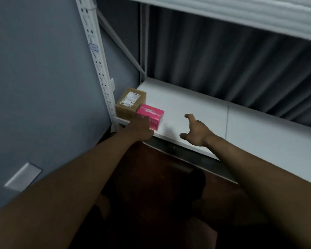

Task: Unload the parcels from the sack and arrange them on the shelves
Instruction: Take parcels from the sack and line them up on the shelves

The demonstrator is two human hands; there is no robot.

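While both bare arms are stretched in from the bottom of the frame, two parcels are seen at the left end of the white shelf [196, 112], just left of frame centre. A brown cardboard parcel [128, 103] with a white label on top is set against the perforated white upright [97, 56] at the shelf's corner. A pink box [151, 115] is placed just in front and to the right of it, the two touching or nearly so; blur prevents certainty. The left hand [142, 129] is laid against the near side of the pink box at the shelf's front edge; the fingers are hidden behind the hand and smeared by motion, so whether the box is gripped or merely pushed cannot be told. The right hand [196, 131] is held right of centre over the shelf's front edge, spread wide with fingers and thumb apart, nothing held, well apart from the pink box. An upper shelf board [241, 11] is seen across the upper right of the frame. A grey pleated curtain [223, 63] is hung behind the shelf. A grey wall [34, 78] fills the left side, with a pale wall plate [22, 177] at the lower left. Dark reddish floor [151, 177] is visible at lower centre. No sack is seen.
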